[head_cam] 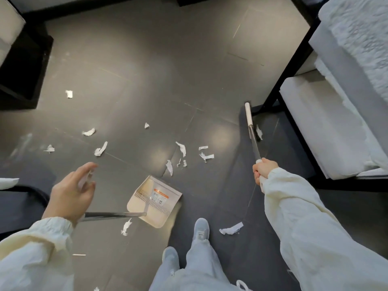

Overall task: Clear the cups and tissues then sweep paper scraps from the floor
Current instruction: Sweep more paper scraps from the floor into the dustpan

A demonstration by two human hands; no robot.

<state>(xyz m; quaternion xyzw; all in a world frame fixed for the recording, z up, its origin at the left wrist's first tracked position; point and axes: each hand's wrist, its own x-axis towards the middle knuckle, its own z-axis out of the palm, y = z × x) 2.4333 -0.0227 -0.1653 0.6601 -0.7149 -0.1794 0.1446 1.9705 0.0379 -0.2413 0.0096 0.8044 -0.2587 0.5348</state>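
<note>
right hand (262, 170) fisted round broom (252, 133) handle, broom head far right by black frame (282, 80), left hand (70, 193) blurred, fingers loosely spread over dustpan (154, 201) handle end, grip unclear, paper scraps (181, 149) strewn mid-floor

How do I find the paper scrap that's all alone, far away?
Look at the dark furniture at the left edge of the grey floor. Just right of it lies one small white scrap. It sits alone, farther from the dustpan than every other scrap.
</note>
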